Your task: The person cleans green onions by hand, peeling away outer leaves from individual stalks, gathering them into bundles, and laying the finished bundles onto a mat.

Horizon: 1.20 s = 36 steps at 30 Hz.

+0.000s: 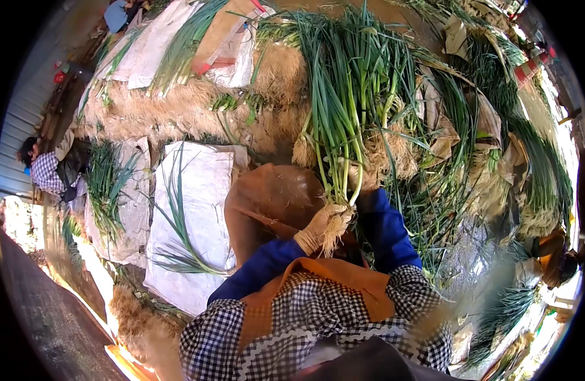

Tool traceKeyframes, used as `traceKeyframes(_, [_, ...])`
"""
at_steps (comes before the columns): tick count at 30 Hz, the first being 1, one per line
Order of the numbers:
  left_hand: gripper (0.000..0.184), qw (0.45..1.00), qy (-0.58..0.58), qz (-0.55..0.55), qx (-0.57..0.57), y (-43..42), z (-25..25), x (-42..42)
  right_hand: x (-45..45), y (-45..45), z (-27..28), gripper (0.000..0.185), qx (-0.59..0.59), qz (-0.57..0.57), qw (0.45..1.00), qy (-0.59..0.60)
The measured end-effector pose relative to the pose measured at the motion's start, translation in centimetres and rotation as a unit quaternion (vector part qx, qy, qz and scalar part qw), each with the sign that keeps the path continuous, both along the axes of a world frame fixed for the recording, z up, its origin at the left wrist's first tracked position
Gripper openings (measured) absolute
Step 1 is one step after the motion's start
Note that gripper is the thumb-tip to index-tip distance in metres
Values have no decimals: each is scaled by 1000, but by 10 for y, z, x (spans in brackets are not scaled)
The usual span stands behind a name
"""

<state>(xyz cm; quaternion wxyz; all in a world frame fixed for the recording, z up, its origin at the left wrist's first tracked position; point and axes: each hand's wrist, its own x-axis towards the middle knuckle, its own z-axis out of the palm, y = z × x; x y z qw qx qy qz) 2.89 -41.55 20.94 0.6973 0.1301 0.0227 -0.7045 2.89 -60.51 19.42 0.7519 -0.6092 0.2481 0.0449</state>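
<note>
Closed round the white bases, with pale roots dangling out below: left hand [314,232], just in front of the body, by the near right edge of the glossy orange-brown apron [276,190] draped over the knees. In that grasp, a loose bunch of long green onions with white stalks [333,136], stretching away from the hand, long axis pointing forward past the apron's right side, roots nearest the body, leaves farthest. Nearer to the roots, the left hand; higher along the stalks, right of the apron, the right hand [367,181], partly hidden, so cannot tell whether gripping or merely touching. Left of the apron, a flat white woven sack [206,184]; beyond and leftward, a thick bank of straw-coloured roots [172,111]. Behind that, a tan-and-white bag with red marks [219,38], too small to read; no lettering legible elsewhere.
</note>
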Motion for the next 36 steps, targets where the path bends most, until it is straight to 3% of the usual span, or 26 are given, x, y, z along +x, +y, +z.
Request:
traceKeyframes(1, [28,999,-18,-3,28,2,-1,0,6,18,-1,42,151,-72,984,-66])
traceKeyframes(2, [28,999,-19,-1,29,2,1,1,5,21,4,39,139,-94,983,-70])
traceKeyframes(4, [24,999,2,7,48,1,5,0,9,39,5,37,-74,-151,972,-166])
traceKeyframes(5, [23,993,-9,46,107,-1,12,-5,8,36,-20,34,-29,-190,973,-125])
traceKeyframes(6, [23,993,-6,42,112,-1,7,-7,4,30,-46,30,-203,-210,949,-121])
traceKeyframes(7, [22,993,-11,44,110,-3,2,-6,-8,24,-42,28,-456,-160,872,-78])
traceKeyframes(8, [22,993,-16,48,104,-6,-3,-5,-20,19,-37,26,-676,-96,730,-28])
traceKeyframes(10, [22,997,11,42,71,-6,-1,-5,-38,18,-33,22,-443,-224,868,4])
traceKeyframes(11, [22,993,-9,66,98,-6,-3,-7,-52,-6,-46,21,-382,-279,881,-20])
traceKeyframes(13, [22,968,-67,122,208,-13,4,-14,-64,-28,-10,20,-389,-297,871,-41])
traceKeyframes(14, [22,968,-62,124,208,-15,3,-15,-61,-21,53,19,-455,-262,850,-33])
traceKeyframes(15, [21,969,-101,103,203,-15,-1,-17,-45,-25,63,25,-472,-173,860,-82])
traceKeyframes(16, [21,967,-143,79,195,-13,-6,-20,-30,-15,97,35,-623,-87,770,-105])
traceKeyframes(18, [22,962,-181,108,176,-20,-19,-25,3,-23,92,63,-674,135,726,-24])
traceKeyframes(20, [24,926,-272,174,197,-23,-19,-29,27,-27,86,69,-656,313,685,55])
traceKeyframes(22, [26,928,-255,205,177,-22,-26,-28,35,-16,101,58,-599,419,663,162])
traceKeyframes(24, [25,916,-260,210,221,-24,-40,-29,13,-27,59,37,-618,447,643,-67])
traceKeyframes(25, [23,921,-258,251,149,-24,-58,-29,-4,-23,76,35,-508,430,742,-86])
traceKeyframes(26, [23,923,-255,247,151,-24,-75,-34,-23,-22,96,34,-385,400,826,-101])
traceKeyframes(28, [20,923,-212,187,262,-25,-50,-27,-57,-17,165,34,-211,361,907,-58])
traceKeyframes(31, [19,924,-229,171,254,-22,-29,-22,-132,-45,208,24,-208,221,936,-179])
traceKeyframes(32, [20,918,-255,170,252,-22,-28,-22,-172,-52,212,16,-250,82,956,-131])
traceKeyframes(34, [21,922,-238,173,252,-23,-24,-24,-244,-62,221,14,-215,-142,930,-263])
traceKeyframes(36, [21,936,-185,167,248,-22,-3,-23,-302,-66,225,14,-232,-286,891,-268])
